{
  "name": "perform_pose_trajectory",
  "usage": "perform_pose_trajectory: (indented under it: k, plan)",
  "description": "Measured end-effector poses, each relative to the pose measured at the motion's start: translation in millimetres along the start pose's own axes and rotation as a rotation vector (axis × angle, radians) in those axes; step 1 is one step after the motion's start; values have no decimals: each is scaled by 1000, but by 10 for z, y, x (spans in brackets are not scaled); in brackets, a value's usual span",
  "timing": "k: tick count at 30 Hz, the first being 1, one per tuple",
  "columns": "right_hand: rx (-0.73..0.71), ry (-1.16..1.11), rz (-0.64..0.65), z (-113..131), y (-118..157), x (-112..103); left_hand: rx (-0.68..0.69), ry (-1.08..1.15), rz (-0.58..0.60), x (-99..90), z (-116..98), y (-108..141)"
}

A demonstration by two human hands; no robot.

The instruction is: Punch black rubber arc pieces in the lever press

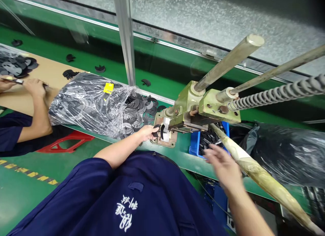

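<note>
Holding black crescent-shaped rubber piece (159, 131) at olive-green cast-iron hand press (188, 107), left hand (146, 133) closed on it; right hand (223, 170) open, blurred, near pale taped lever (264, 180), above blue plastic crate (195, 144). Pulling lever too soon could crush left hand under press.

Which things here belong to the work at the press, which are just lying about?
In use:
left hand
black cut piece
green hand press
long pale lever
right hand
blue crate

Lying about:
clear bag of black rings
black plastic sack
red frame
loose black pieces
</note>
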State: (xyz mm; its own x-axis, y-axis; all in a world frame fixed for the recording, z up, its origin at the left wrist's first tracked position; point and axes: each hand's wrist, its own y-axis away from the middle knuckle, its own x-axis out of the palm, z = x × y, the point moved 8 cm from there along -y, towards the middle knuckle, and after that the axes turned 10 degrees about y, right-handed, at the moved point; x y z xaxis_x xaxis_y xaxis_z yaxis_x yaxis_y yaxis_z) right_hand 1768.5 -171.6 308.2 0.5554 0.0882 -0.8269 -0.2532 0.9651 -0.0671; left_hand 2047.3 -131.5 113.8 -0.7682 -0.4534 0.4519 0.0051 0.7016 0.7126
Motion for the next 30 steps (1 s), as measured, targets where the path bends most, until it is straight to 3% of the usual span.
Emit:
perform_pose_trajectory:
  k: [4,6,8,14,22,30]
  plan:
    - [-127,-188,269,102,93,1091,-51,37,103,131,138,352]
    - [-186,-248,343,270,126,1403,-75,82,146,225,187,483]
    - [-234,-301,397,433,123,1548,-83,141,162,267,188,565]
    - [-370,-363,480,675,101,1493,-126,155,157,194,155,670]
    - [-353,-212,202,716,31,1376,-90,165,143,364,210,803]
    - [-398,-60,74,736,95,1256,-98,181,182,439,287,888]
